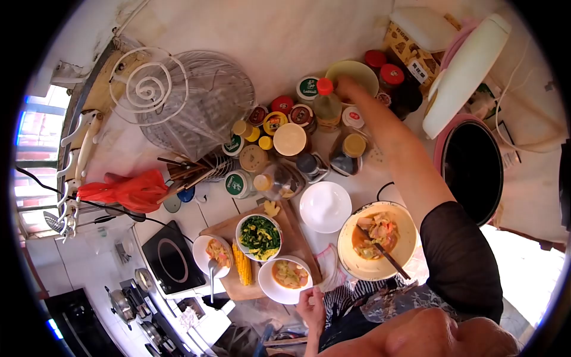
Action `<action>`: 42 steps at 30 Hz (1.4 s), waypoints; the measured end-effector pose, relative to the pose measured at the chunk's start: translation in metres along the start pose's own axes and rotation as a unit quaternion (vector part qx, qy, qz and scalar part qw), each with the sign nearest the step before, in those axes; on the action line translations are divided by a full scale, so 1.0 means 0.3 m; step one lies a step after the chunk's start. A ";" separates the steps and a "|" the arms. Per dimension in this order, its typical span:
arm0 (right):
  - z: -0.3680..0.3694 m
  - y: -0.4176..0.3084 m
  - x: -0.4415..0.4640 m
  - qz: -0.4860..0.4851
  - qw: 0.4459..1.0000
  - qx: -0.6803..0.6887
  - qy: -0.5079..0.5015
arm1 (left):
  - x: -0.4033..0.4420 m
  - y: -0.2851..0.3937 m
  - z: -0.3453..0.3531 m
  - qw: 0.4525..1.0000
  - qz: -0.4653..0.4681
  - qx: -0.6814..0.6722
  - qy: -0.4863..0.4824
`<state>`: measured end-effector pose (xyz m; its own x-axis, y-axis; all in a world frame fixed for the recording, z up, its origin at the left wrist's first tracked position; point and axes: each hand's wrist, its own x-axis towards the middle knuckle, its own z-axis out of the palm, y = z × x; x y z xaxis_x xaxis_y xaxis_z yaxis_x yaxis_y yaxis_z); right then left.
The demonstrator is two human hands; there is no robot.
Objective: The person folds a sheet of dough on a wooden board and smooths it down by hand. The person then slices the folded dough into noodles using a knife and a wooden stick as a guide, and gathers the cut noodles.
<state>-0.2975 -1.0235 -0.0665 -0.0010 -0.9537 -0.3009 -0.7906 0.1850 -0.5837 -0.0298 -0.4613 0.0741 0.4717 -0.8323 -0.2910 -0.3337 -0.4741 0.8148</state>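
My right arm stretches to the back, where my right hand (pixel 344 88) reaches into a pale yellow-green bowl (pixel 367 72); its fingers are mostly hidden. At the counter's front edge, my left hand (pixel 310 306) is beside a white bowl of stew (pixel 265 288), fingers curled at its rim. On the cutting board (pixel 302 238) are a bowl of chopped greens and egg (pixel 259 237), corn (pixel 242 265) and a small bowl of stew (pixel 202 253) with a spoon (pixel 212 279). A large cream basin (pixel 348 238) holds stew and a brown utensil (pixel 389 259).
An empty white bowl (pixel 325 207) stands behind the board. Several jars and bottles (pixel 290 140) crowd the back. A black induction cooker (pixel 172 259) lies left, near a red bag (pixel 131 190). A black pot (pixel 473 169) with a raised lid (pixel 467 74) is right.
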 end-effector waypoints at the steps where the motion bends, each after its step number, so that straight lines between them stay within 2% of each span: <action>1: 0.015 0.006 0.022 0.000 1.000 -0.017 -0.010 | 0.003 0.018 0.005 1.000 -0.001 -0.001 0.003; 3: 0.027 0.013 0.037 -0.001 0.999 -0.034 -0.021 | 0.012 0.031 0.012 1.000 -0.004 -0.001 0.008; 6: 0.032 0.032 0.045 0.037 0.997 0.033 -0.061 | 0.017 0.040 0.011 1.000 0.003 0.015 0.012; 11: 0.001 0.103 0.109 0.014 0.976 -0.131 0.174 | 0.011 0.034 0.003 0.999 0.003 0.014 0.037; 15: -0.133 0.044 -0.074 -0.007 0.979 -0.081 0.185 | -0.018 0.039 -0.003 0.999 0.003 -0.002 0.041; 16: -0.156 -0.009 -0.120 0.107 0.917 0.328 0.201 | -0.026 0.026 -0.002 0.999 0.003 -0.023 0.037; 17: -0.170 -0.047 -0.148 0.201 0.687 0.676 0.175 | -0.036 0.018 0.000 0.998 0.003 -0.046 0.034; 18: -0.143 -0.009 -0.104 0.197 0.688 0.676 0.173 | -0.047 0.016 -0.002 0.998 0.004 -0.048 0.038; 19: -0.084 0.077 -0.007 0.205 0.627 0.733 0.168 | -0.057 0.016 -0.006 0.998 0.009 -0.052 0.036; 21: -0.110 0.027 -0.065 0.209 0.562 0.784 0.159 | -0.076 0.007 -0.024 0.997 0.016 -0.059 0.037; 27: -0.207 -0.124 -0.299 0.115 0.583 0.796 0.119 | -0.158 -0.048 -0.118 0.995 0.047 -0.069 0.046; 29: -0.254 -0.217 -0.399 0.135 0.552 0.807 0.161 | -0.203 -0.080 -0.169 0.993 0.057 -0.080 0.059; 32: -0.290 -0.257 -0.410 0.105 0.536 0.819 0.175 | -0.292 -0.100 -0.257 0.993 0.043 -0.091 0.064; 35: -0.330 -0.264 -0.400 0.023 0.587 0.800 0.127 | -0.395 -0.186 -0.363 0.987 0.059 -0.098 0.111; 36: -0.341 -0.278 -0.405 0.021 0.601 0.791 0.110 | -0.436 -0.226 -0.398 0.982 0.043 -0.136 0.121; 38: -0.363 -0.306 -0.428 0.016 0.631 0.772 0.077 | -0.532 -0.320 -0.482 0.980 0.051 -0.122 0.151; 41: -0.303 -0.483 -0.571 -0.053 0.740 0.662 -0.105 | -0.690 -0.424 -0.589 0.968 0.063 -0.147 0.196; 42: -0.214 -0.573 -0.664 -0.039 0.714 0.685 -0.136 | -0.756 -0.453 -0.616 0.963 0.058 -0.148 0.216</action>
<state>-0.2007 -0.8807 0.1422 0.2759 -0.9271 -0.2538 0.5606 0.3697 -0.7410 0.0594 -0.1551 0.1222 0.7619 -0.6476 -0.0066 -0.1866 -0.2292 0.9553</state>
